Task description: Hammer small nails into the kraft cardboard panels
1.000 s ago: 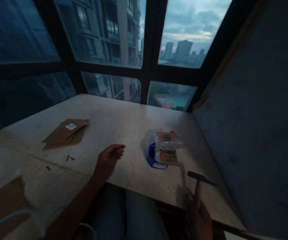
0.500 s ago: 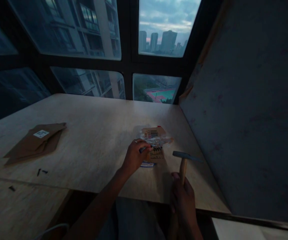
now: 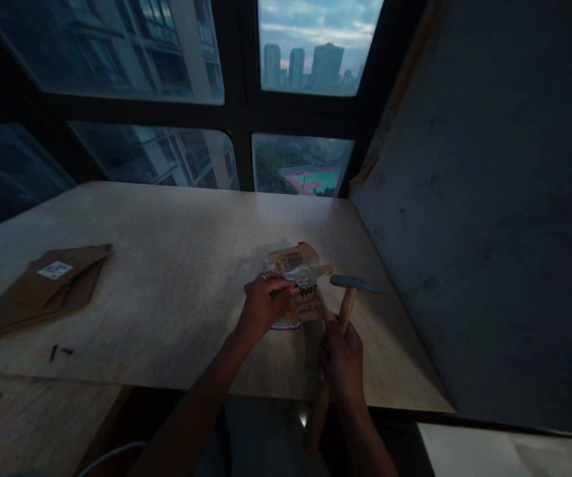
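Note:
My left hand point(image 3: 262, 308) reaches in over a crumpled brown printed packet point(image 3: 310, 308) with clear plastic about it. Its fingers are pinched together around something dark that is mostly hidden. Just beyond the fingertips, a row of small dark pieces point(image 3: 308, 290), perhaps screws, lies on the packet. My right hand point(image 3: 345, 358) is wrapped round the wooden handle of a hammer point(image 3: 358, 283), its metal head up and to the right of the packet. The right thumb is at the packet's near right edge; whether it touches, I cannot tell.
Brown paper envelopes point(image 3: 42, 285) with a white label lie on the left of the pale wooden tabletop point(image 3: 176, 245). Several small dark pieces point(image 3: 59, 351) are scattered nearer me. A wall point(image 3: 489, 232) bounds the right side; windows stand behind.
My right hand has brought the hammer up and left, closer to the packet. My left hand stays pinched over the packet. The whole view has shifted slightly.

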The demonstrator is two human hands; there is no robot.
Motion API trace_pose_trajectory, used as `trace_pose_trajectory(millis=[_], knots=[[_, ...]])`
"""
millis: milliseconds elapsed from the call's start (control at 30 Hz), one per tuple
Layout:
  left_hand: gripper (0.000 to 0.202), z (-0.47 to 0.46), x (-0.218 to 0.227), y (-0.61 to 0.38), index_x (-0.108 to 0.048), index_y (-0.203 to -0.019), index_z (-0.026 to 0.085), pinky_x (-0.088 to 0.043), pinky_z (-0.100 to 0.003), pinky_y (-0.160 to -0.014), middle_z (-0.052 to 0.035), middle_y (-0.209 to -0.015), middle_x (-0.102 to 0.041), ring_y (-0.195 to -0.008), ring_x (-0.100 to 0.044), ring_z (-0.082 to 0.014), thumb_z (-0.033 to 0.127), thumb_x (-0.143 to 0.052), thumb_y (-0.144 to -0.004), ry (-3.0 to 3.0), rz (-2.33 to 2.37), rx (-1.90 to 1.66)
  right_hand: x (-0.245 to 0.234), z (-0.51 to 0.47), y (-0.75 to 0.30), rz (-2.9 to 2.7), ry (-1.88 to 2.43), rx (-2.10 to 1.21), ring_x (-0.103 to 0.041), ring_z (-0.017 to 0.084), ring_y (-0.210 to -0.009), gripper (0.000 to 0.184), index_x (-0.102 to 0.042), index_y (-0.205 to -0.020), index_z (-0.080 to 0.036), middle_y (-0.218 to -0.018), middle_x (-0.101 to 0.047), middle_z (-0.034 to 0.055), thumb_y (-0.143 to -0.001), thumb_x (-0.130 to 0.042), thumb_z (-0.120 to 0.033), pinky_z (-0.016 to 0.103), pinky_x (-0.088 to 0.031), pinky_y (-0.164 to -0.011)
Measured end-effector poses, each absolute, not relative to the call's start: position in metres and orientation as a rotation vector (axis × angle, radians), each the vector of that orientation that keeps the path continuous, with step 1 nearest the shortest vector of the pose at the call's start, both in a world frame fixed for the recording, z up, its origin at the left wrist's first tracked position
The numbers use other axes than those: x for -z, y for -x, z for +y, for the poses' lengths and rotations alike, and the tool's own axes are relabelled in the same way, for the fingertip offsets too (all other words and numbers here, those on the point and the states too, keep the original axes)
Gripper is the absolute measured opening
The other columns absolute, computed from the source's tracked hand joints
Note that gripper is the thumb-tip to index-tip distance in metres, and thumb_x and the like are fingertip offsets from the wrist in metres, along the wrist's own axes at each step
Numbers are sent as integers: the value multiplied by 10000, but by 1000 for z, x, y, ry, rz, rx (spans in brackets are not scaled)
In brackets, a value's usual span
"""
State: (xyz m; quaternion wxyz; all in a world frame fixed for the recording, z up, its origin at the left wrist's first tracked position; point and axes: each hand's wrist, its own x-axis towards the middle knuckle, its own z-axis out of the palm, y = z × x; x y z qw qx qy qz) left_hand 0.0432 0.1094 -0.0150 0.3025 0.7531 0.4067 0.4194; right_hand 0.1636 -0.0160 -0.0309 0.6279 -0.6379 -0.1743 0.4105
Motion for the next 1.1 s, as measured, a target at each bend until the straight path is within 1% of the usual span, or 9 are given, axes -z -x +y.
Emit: trace_pose_trajectory(millis=[133,233,400,600,700,867,967,1100], knots=[[90,107,7,-40,-784,-831,250,-547,-327,-832,-30,-871,-772,-849,-713,-194,200,-711,-812,-1968,1094,-1049,31,-10,-161,-345,1395,-970,-323,59,-291,410,-433,-738,-232,-460,-358,-130,-832,-628,-580,163,-291,-232],[82,104,-1,-37,-782,-828,247,-550,-315,-836,-22,-860,-779,-817,-721,-187,221,-705,-816,-1957,1093,-1054,28,-8,-158,-307,1329,-979,-294,51,-277,390,-439,-732,-230,-444,-336,-140,-809,-653,-547,157,-272,-223],[89,96,-8,-36,-778,-826,227,-562,-281,-774,-22,-857,-783,-794,-723,-184,233,-690,-815,-1876,1086,-1082,15,-11,-147,-177,1260,-987,-261,43,-268,407,-467,-761,-226,-424,-328,-154,-726,-724,-541,153,-251,-218],[114,89,-7,-35,-776,-831,215,-568,-284,-733,-24,-840,-786,-781,-727,-196,291,-697,-801,-1734,1179,-1135,11,-16,-139,-91,1185,-983,-230,32,-272,390,-452,-747,-233,-429,-305,-164,-724,-737,-498,146,-247,-225],[124,87,-7,-34,-774,-836,210,-561,-271,-720,-22,-836,-784,-778,-724,-190,304,-703,-798,-1711,1207,-1153,14,-16,-137,-71,1164,-1003,-224,28,-278,414,-453,-749,-231,-430,-311,-164,-705,-759,-506,138,-231,-225],[107,86,-4,-36,-771,-821,206,-554,-255,-699,-20,-823,-781,-766,-722,-181,275,-690,-808,-1715,1178,-1126,19,-17,-133,-70,1164,-1037,-223,23,-265,488,-398,-695,-234,-417,-314,-161,-698,-769,-551,140,-235,-217],[103,88,2,-36,-771,-828,209,-562,-273,-736,-24,-833,-782,-766,-721,-180,274,-693,-811,-1748,1146,-1122,20,-17,-131,-65,1158,-1050,-218,21,-268,484,-400,-705,-235,-427,-306,-163,-720,-753,-566,138,-237,-216],[64,91,11,-37,-774,-813,224,-557,-325,-829,-32,-851,-778,-792,-712,-185,241,-718,-790,-1831,1124,-1120,21,-17,-132,-74,1150,-1071,-211,22,-272,468,-399,-708,-236,-435,-299,-163,-733,-748,-547,136,-235,-216]])
